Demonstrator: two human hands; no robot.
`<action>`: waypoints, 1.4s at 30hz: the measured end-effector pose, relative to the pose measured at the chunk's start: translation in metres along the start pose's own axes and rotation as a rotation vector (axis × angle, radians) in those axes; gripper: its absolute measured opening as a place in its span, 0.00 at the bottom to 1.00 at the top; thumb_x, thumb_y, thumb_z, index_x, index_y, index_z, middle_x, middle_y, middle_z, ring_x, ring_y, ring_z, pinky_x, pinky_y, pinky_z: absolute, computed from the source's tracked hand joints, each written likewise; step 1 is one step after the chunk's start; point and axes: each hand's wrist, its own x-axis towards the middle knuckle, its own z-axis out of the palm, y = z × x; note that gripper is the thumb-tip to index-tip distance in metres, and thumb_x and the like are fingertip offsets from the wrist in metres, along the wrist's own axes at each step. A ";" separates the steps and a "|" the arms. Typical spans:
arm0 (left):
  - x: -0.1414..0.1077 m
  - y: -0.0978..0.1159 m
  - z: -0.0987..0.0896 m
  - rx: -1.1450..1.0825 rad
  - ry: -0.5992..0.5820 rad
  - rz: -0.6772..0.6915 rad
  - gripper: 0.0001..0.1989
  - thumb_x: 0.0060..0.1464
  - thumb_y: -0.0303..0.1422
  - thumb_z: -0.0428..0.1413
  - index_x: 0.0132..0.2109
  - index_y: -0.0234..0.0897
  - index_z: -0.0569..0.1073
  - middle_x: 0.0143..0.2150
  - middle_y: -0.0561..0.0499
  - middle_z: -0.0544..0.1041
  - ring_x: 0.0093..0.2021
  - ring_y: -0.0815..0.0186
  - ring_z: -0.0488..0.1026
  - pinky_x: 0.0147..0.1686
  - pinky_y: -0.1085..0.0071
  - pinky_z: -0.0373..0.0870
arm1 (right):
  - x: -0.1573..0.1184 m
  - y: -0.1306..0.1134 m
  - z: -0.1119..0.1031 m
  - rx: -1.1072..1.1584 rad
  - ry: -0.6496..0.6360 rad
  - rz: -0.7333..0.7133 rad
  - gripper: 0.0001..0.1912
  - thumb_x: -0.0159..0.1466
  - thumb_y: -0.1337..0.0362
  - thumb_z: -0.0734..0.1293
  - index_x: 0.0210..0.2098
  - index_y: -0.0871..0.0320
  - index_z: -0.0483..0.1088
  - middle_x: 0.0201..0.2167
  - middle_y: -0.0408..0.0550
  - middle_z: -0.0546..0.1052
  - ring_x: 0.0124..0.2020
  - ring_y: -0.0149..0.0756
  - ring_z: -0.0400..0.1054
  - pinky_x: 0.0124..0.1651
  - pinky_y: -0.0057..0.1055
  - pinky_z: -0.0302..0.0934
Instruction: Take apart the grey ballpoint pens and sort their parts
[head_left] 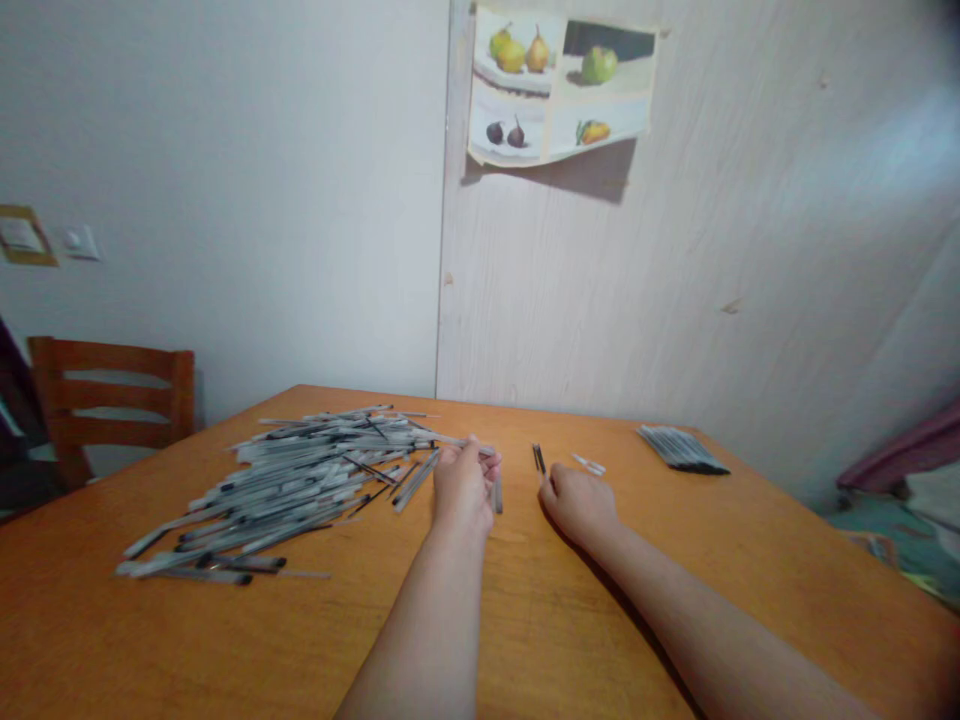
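Observation:
My left hand (463,488) pinches a slim, translucent grey pen-like stick (486,450) above the table, its fingers closed round it. Another grey stick (498,494) lies upright in view beside that hand, partly hidden by it. My right hand (581,500) rests on the tabletop with curled fingers. Its fingertips meet the near end of a thin dark stick (541,459), and a second dark one lies alongside. Just beyond the right hand is a small white object (589,464), too small to name. To the left spreads a big loose pile of similar sticks (300,485) with dark ends.
A neat row of dark-ended sticks (682,450) lies at the table's far right. The wooden table (555,620) meets the wall at the back. A wooden chair (112,395) stands at the left, and a fruit poster (559,90) hangs on the wall.

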 end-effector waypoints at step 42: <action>-0.006 -0.019 -0.005 0.369 -0.455 -0.068 0.15 0.45 0.42 0.65 0.31 0.36 0.71 0.28 0.52 0.73 0.28 0.70 0.68 0.33 0.72 0.61 | -0.017 -0.014 -0.025 1.670 -0.492 -0.103 0.24 0.66 0.45 0.61 0.34 0.61 0.70 0.18 0.42 0.71 0.15 0.24 0.59 0.17 0.21 0.47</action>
